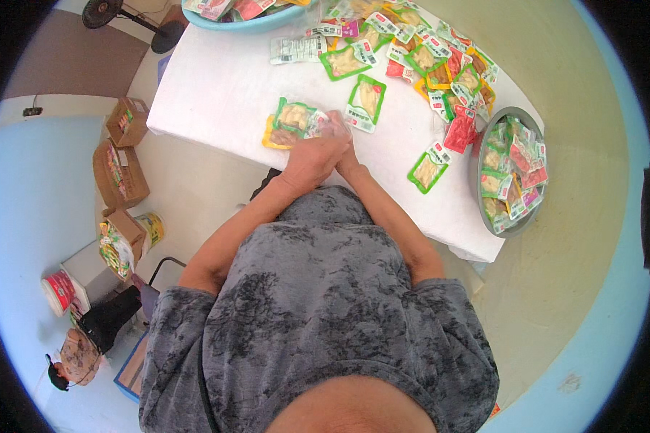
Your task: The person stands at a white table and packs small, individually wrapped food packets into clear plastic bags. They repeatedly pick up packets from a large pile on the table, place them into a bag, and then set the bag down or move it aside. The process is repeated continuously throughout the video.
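Note:
My left hand [315,158] and my right hand [348,154] meet at the near edge of the white-covered table [216,86]. Both grip what looks like a clear plastic bag [342,123]; their fingers partly hide one another. From the hands, to the left, extend a green-edged food sachet [294,117] and a yellow-edged food sachet [281,137], overlapping; whether they are inside the bag is unclear. Just right of my hands lies another green-edged sachet [367,103], flat. One more green-edged sachet [428,172] rests farther right, near the edge.
A grey basin [475,187] full of sachets stands at the table's right end, a light-blue basin [244,25] at the far left. Loose sachets [425,58] spread between them. Cardboard boxes [132,176], a black fan [103,12] and another person [80,357] are to the left.

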Demonstrator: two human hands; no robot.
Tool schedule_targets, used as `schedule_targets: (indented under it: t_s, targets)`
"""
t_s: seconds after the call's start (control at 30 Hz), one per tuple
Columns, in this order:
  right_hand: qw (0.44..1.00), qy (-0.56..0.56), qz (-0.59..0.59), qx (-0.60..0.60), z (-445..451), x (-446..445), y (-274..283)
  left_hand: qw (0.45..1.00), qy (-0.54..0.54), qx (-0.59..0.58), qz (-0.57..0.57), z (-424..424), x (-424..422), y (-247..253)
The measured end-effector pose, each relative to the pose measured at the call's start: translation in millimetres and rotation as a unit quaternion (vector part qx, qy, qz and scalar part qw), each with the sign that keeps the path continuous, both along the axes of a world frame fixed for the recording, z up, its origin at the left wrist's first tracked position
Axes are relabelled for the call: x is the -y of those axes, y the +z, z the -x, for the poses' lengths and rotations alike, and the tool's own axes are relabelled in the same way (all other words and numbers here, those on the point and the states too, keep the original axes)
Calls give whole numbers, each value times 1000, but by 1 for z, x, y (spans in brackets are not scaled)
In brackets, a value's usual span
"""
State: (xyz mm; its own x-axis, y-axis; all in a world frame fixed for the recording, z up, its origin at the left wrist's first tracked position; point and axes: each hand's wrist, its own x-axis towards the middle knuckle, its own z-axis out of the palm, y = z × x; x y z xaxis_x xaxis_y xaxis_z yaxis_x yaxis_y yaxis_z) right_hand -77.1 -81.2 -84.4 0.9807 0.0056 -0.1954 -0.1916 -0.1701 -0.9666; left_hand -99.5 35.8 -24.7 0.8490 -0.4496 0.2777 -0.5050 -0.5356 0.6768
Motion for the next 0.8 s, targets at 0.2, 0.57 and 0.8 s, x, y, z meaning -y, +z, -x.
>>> schedule_targets:
  t_s: [0.2, 0.57, 0.8]
  targets:
    - [995, -21, 90, 39, -22, -1, -24, 992, 112, 31, -51, 4, -52, -7]
    - [998, -6, 43, 34, -31, 1, -30, 992, 70, 5, -101, 2, -70, -31]
    - [985, -92, -148, 16, -15, 11, -30, 992, 78, -7, -101, -2, -66, -30]
